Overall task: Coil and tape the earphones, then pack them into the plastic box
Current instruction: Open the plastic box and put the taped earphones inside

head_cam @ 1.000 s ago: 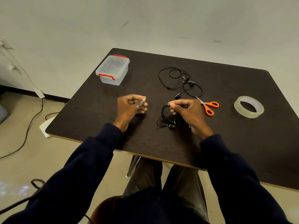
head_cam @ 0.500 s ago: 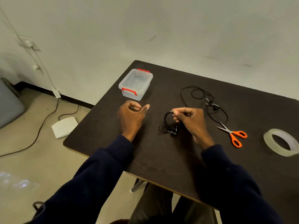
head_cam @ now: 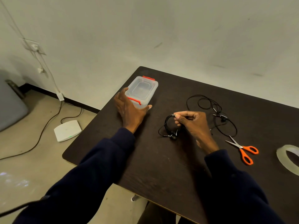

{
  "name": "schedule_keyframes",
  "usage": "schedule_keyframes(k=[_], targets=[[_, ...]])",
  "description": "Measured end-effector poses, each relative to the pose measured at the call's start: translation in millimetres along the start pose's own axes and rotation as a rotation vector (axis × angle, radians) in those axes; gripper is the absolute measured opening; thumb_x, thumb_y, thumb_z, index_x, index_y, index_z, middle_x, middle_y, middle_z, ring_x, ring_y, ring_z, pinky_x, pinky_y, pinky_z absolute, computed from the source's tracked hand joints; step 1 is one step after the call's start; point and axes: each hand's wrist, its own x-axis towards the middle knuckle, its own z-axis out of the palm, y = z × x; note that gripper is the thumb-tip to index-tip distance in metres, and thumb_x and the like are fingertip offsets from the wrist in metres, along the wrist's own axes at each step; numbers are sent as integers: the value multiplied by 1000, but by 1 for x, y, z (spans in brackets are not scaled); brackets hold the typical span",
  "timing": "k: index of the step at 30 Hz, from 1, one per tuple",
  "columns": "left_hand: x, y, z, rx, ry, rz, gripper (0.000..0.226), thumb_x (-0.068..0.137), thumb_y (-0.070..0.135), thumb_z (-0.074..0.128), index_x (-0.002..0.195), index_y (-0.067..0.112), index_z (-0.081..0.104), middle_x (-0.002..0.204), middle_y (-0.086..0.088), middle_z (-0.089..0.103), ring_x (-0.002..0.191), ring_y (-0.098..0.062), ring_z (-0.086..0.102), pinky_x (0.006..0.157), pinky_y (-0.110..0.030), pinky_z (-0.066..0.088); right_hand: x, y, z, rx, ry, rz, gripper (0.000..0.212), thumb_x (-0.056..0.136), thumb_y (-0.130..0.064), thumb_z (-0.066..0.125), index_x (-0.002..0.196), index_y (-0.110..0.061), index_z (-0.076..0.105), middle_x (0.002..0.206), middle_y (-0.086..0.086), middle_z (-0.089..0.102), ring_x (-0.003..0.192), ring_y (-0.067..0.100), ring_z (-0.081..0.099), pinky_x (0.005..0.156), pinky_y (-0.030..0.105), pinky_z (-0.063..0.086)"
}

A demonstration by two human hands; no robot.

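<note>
Head camera view: on a dark counter point(head_cam: 161, 172), the right hand point(head_cam: 193, 124) pinches a coiled black pair of earphones point(head_cam: 169, 126), its lower loop resting on the counter. The left hand point(head_cam: 129, 109) is open, fingers spread around the near end of a lidded clear plastic box point(head_cam: 143, 88); whether they touch it is unclear. Loose earphones point(head_cam: 208, 105), orange scissors point(head_cam: 245, 151) and a tape roll point(head_cam: 287, 160) lie to the right.

Nothing legible shows anywhere. The plastic box point(head_cam: 145, 85) at ten o'clock on the table point(head_cam: 161, 167), the scissors point(head_cam: 241, 147) and tape roll point(head_cam: 282, 160) at three o'clock, and the white device point(head_cam: 67, 130) on the floor carry no readable markings.
</note>
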Motion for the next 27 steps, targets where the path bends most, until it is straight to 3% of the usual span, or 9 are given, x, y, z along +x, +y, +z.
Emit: schedule_keyframes(k=[5, 8, 14, 20, 24, 27], targets=[[8, 6, -2, -26, -94, 73, 86, 64, 38, 95, 133, 18, 47, 138, -10, 45, 129, -24, 47, 102, -34, 50, -4, -1, -9, 13, 2, 20, 13, 92, -9, 74, 104, -5, 79, 88, 10, 79, 80, 22, 73, 79, 33, 61], [2, -2, -14, -78, -250, 77, 94, 61, 34, 98, 136, 18, 42, 139, -6, 43, 125, -15, 48, 100, -31, 53, -14, 1, -21, 34, 2, 51, 15, 92, -10, 74, 105, -4, 78, 89, 11, 79, 80, 23, 73, 80, 34, 62], [-33, -4, -47, -190, -663, 78, 130, 62, 23, 100, 160, 21, 13, 152, 0, 40, 135, -11, 47, 111, -31, 44, -59, -8, -45, 118, -16, 95, 14, 93, -3, 70, 103, 3, 77, 82, 15, 76, 64, 10, 68, 56, 14, 50], [-72, 8, -53, -200, -932, 142, 121, 64, 23, 99, 159, 24, 23, 151, 7, 42, 137, -7, 48, 113, -26, 44, -122, -10, -85, 65, -146, 84, 13, 90, 3, 68, 101, 7, 76, 82, 22, 74, 65, 20, 67, 62, 21, 56], [-93, 27, -50, -240, -1013, 155, 119, 68, 19, 96, 161, 25, 22, 150, 12, 45, 135, -2, 50, 109, -22, 44, -153, -8, -112, -14, -129, 144, 11, 92, 2, 68, 98, 4, 77, 78, 16, 76, 60, 11, 67, 55, 15, 52], [-107, 41, -46, -259, -1045, 162, 116, 75, 11, 91, 164, 23, 17, 149, 19, 43, 124, 19, 50, 100, -8, 44, -166, 3, -128, -66, -62, 223, 11, 93, -2, 69, 98, 1, 78, 80, 15, 77, 59, 7, 68, 54, 14, 53]])
